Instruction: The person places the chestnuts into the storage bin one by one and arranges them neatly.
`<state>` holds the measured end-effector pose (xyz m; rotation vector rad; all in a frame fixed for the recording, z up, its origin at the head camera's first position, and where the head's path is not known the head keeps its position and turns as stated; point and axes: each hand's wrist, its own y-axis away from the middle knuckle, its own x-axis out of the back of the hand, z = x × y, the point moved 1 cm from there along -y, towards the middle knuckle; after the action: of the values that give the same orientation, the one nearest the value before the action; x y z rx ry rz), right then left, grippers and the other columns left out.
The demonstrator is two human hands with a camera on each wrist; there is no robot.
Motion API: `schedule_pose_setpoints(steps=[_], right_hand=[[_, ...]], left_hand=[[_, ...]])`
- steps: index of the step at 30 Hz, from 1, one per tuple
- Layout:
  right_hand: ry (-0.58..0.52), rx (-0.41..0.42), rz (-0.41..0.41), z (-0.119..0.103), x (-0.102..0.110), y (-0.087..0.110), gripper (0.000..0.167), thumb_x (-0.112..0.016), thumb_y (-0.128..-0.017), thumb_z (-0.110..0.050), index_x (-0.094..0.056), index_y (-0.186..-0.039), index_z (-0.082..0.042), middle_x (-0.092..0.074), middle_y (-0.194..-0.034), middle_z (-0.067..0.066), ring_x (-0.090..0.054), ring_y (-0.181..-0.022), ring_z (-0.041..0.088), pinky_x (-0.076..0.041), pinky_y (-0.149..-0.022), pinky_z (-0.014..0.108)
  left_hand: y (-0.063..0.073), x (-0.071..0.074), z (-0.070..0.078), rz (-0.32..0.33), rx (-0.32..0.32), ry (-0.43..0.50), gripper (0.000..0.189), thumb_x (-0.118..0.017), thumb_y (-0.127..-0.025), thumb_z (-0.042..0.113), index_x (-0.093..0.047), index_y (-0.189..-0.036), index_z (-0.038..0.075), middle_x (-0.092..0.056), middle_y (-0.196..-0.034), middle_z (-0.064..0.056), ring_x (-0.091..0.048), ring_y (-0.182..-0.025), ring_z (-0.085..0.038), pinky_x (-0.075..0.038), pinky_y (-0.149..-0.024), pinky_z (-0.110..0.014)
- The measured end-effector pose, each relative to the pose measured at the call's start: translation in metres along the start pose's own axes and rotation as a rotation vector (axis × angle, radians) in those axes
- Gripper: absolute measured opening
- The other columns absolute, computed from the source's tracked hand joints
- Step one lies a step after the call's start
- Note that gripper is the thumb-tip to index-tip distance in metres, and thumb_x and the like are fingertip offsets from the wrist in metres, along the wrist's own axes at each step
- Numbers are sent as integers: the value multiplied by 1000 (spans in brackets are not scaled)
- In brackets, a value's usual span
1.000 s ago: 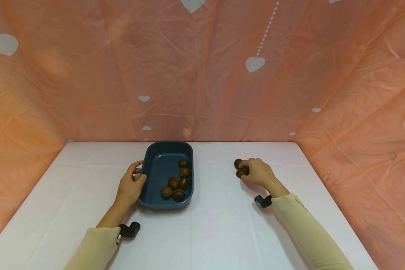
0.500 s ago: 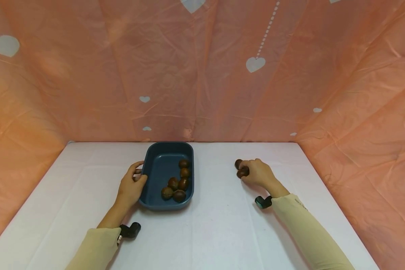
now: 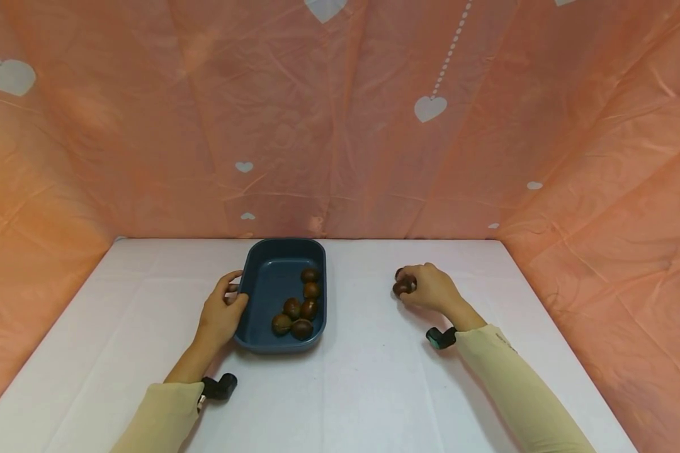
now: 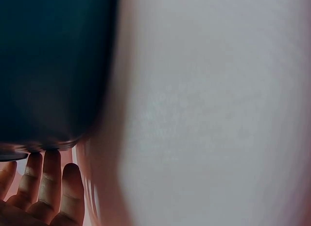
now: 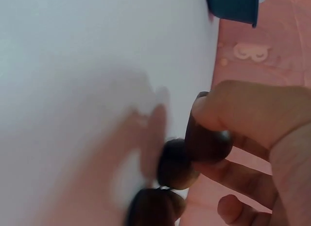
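In the head view, a dark blue tray (image 3: 260, 277) stands left of centre with several brown chestnuts (image 3: 301, 329) in its right and near part. My left hand (image 3: 221, 311) holds the tray's left side, thumb over the rim and fingers against the outer wall; its fingertips (image 4: 51, 160) meet the tray's wall in the left wrist view. At the right, my right hand (image 3: 433, 290) pinches a chestnut (image 5: 209, 141) between thumb and fingers. Just beyond it other chestnuts (image 5: 176, 163) lie on the table, mostly hidden by the hand in the head view.
A white cloth (image 3: 357, 377) covers the table. Orange curtain (image 3: 340, 126) with pale hearts walls in the back and both sides. A black wrist camera (image 3: 220, 385) juts from the left wrist, another camera (image 3: 442, 338) from the right.
My right hand has shifted slightly left with the pinched chestnut, which now covers more of the chestnut behind it. The left hand and the tray stay in place.
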<state>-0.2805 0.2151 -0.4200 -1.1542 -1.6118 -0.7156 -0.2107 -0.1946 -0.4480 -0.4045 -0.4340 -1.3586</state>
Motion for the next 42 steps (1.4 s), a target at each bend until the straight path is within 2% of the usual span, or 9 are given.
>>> schedule_pose_setpoints(steps=[6, 14, 22, 36, 42], right_hand=[[-15, 12, 6, -6, 4, -5, 25, -78, -72, -25, -70, -95, -20, -67, -79, -6, -59, -78, 14, -47, -67, 35], [-6, 6, 19, -14, 12, -9, 28, -80, -71, -26, -70, -97, -22, -65, -81, -2, -57, -80, 18, -46, -67, 36], [-6, 14, 29, -22, 20, -14, 28, -77, -71, -24, -70, -98, -22, -68, -88, 0, -55, -79, 18, -44, -68, 34], [-20, 41, 43, -32, 27, -20, 29, -71, -71, -25, -69, -100, -23, -70, -93, -2, -63, -95, 25, -48, -75, 40], [-21, 54, 58, -36, 29, -23, 27, -69, -71, -24, -69, -99, -24, -69, -91, -4, -62, -86, 20, -47, -72, 37]], left_hand=[[0, 0, 0, -3, 2, -2, 51, -47, -94, 17, -40, -145, 20, -56, -128, -16, -59, -107, -27, -46, -81, -33], [1, 1, 0, 0, 8, 3, 51, -48, -94, 17, -40, -144, 20, -56, -128, -16, -58, -107, -27, -45, -81, -33], [2, 2, 0, 6, 1, 2, 50, -48, -94, 17, -41, -144, 20, -56, -127, -15, -58, -106, -25, -46, -80, -32], [1, 1, 0, 9, -6, 5, 50, -48, -94, 17, -41, -144, 19, -57, -126, -17, -59, -105, -27, -46, -79, -31], [0, 0, -1, 10, -12, 2, 50, -48, -94, 17, -41, -143, 18, -57, -126, -17, -59, -103, -25, -45, -78, -30]])
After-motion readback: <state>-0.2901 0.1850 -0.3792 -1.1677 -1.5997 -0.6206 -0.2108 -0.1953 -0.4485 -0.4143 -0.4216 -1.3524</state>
